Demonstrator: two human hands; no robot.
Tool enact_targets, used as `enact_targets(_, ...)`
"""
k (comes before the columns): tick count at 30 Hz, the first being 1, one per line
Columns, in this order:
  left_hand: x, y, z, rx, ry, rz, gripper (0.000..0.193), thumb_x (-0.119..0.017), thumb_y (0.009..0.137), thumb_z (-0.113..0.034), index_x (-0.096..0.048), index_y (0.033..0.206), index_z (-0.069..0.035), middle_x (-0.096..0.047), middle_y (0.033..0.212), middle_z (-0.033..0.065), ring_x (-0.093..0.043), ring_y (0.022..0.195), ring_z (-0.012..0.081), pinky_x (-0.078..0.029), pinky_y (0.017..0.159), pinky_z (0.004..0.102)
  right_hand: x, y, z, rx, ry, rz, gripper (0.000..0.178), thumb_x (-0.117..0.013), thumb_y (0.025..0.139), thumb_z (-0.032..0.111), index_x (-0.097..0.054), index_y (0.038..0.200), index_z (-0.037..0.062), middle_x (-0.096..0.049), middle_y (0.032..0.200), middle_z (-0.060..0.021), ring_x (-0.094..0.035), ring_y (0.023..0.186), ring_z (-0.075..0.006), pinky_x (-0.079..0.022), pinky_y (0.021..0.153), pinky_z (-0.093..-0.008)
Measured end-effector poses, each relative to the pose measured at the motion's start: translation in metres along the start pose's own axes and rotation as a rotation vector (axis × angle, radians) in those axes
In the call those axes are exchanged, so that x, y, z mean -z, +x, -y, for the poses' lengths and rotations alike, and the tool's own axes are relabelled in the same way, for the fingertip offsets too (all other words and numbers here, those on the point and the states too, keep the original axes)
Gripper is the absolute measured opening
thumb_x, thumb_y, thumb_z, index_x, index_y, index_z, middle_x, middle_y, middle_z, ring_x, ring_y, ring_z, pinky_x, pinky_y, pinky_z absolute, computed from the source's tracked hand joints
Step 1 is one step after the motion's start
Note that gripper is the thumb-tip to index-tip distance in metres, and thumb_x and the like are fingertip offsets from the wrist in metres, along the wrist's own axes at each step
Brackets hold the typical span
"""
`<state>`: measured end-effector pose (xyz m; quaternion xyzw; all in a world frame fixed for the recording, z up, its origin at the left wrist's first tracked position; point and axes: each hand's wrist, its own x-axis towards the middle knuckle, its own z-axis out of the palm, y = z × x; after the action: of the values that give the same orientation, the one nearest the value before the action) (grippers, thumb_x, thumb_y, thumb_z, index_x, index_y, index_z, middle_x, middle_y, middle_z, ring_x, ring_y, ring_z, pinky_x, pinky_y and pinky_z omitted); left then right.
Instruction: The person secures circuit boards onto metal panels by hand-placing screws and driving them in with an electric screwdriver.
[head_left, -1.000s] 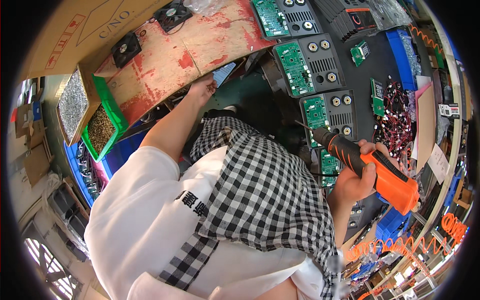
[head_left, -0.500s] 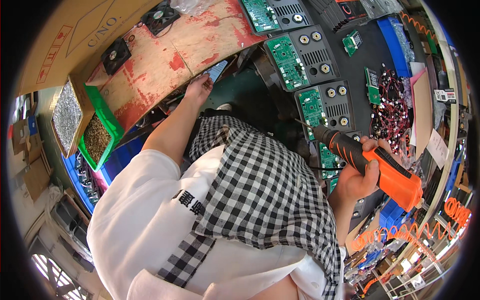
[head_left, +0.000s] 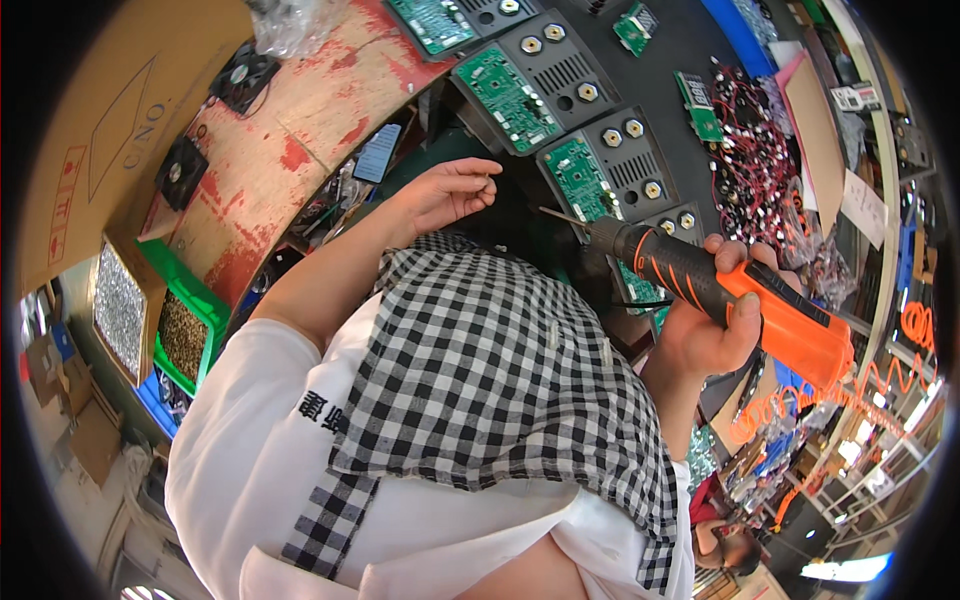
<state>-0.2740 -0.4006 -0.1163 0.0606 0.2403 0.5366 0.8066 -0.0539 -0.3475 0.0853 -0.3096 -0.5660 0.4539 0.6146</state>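
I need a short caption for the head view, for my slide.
Right hand grips an orange electric screwdriver near green circuit boards; left hand is raised.

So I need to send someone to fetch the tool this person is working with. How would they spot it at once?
Start at the dark workbench with its row of green circuit boards. Just below them, the right hand grips an electric screwdriver. It is the only tool with a black-and-orange grip, a bright orange body and a thin metal bit.

A dark workbench point(head_left: 690, 60) fills the upper right, with a worn wooden board point(head_left: 300, 130) stained red along its left edge. Cardboard boxes point(head_left: 90, 440) stand on the floor at lower left, and bright light glares at lower right.
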Motion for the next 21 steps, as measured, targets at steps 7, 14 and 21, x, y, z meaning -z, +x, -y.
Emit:
enact_targets(7, -0.040, 0.048, 0.015, 0.239, 0.006, 0.102, 0.011, -0.054, 0.077, -0.008, -0.053, 0.087, -0.004, -0.056, 0.074, 0.0054, -0.056, 0.067, 0.0116, -0.046, 0.058, 0.0180, 0.020, 0.015, 0.003, 0.003, 0.055, -0.164, 0.032, -0.055, 0.064, 0.020, -0.035, 0.087, 0.0114, -0.051, 0.087, -0.0103, -0.051, 0.069, -0.0173, -0.041, 0.071, -0.0389)
enact_targets(14, -0.070, 0.093, 0.009, 0.438, 0.020, 0.135, 0.010, -0.057, 0.076, -0.010, -0.054, 0.083, -0.004, -0.055, 0.071, 0.0058, -0.053, 0.061, 0.0109, -0.041, 0.050, 0.0156, 0.049, 0.035, 0.001, -0.004, 0.093, -0.344, 0.033, -0.056, 0.064, 0.019, -0.036, 0.090, 0.0122, -0.052, 0.091, -0.0103, -0.051, 0.070, -0.0175, -0.041, 0.071, -0.0395)
enact_targets(21, -0.069, 0.094, 0.008, 0.504, 0.026, 0.201, 0.011, -0.059, 0.075, -0.011, -0.055, 0.082, -0.004, -0.055, 0.070, 0.0060, -0.049, 0.058, 0.0119, -0.038, 0.047, 0.0158, 0.044, 0.030, 0.010, -0.006, 0.101, -0.415, 0.035, -0.057, 0.064, 0.018, -0.036, 0.091, 0.0137, -0.052, 0.090, -0.0093, -0.050, 0.071, -0.0171, -0.038, 0.073, -0.0399)
